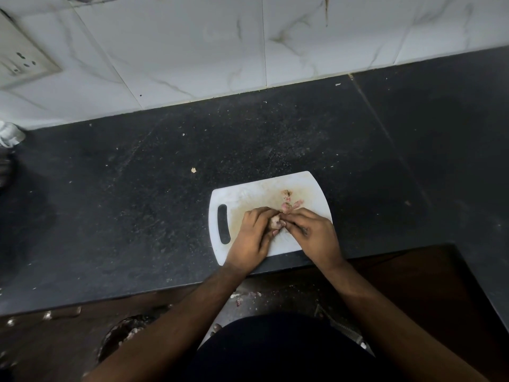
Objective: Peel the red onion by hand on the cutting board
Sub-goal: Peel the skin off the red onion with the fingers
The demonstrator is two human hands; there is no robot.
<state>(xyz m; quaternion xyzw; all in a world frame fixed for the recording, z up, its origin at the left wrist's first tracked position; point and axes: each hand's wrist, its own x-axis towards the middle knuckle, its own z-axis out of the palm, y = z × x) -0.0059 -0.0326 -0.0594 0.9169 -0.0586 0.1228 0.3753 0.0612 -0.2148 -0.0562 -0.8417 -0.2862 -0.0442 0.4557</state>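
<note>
a small red onion [276,222], pale and pinkish where it shows, sits between a person's two hands just above the near part of a white cutting board [248,195]. the left hand [254,234] curls round the onion from the left side, and the right hand [314,231] pinches at its top from the right, fingertips meeting the left hand's over the bulb; most of the onion is hidden by the fingers. a few scraps of peel [289,201] lie on the board just beyond the hands, on a brownish stain. the board has a slot handle [223,224] at its left end and lies near the front edge of a dark speckled stone surface [124,202], with its near corner at that edge. a small pale crumb [193,170] rests on the surface to the far left of the board. behind the surface rises a wall of white marbled tiles [192,51], with a wall socket [22,59] at the upper left. both bare forearms reach in from the bottom, over a brown floor where bits of peel [242,297] are scattered below the counter edge.
</note>
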